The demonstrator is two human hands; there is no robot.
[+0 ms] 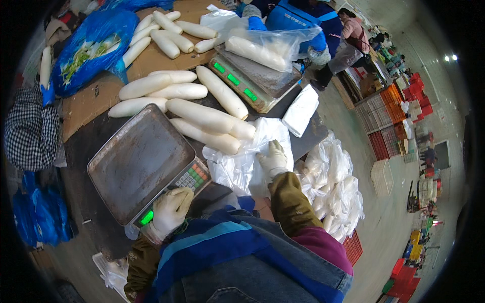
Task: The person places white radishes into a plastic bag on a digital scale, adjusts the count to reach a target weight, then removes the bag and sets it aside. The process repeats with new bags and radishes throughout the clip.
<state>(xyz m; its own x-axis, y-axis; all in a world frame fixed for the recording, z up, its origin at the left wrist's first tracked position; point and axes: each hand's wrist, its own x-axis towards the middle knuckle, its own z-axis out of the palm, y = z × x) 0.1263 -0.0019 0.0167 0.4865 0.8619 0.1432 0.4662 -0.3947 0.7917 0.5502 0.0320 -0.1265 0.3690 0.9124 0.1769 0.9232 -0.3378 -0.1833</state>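
Note:
My left hand (171,212), in a whitish glove, rests over the lower edge of a digital scale (142,163), by its keypad (192,177) and green-lit display. Its fingers are bent together; whether anything is between them cannot be told. The scale's metal pan bears nothing. My right hand (273,157), gloved too, lies with fingers apart on a pile of white plastic bags (273,132) at the table edge. Several white radishes (212,117) lie just beyond the scale and bags, two of them reaching onto the bags. A folded white bag stack (301,110) is further right.
Across the table, a co-worker in blue gloves is at a second scale (261,79) bearing a bagged radish (255,53). Another person at the left holds a radish (45,68). A blue bag (94,49) holds leafy trimmings. Filled clear bags (331,181) stand on a red crate (353,248) at my right.

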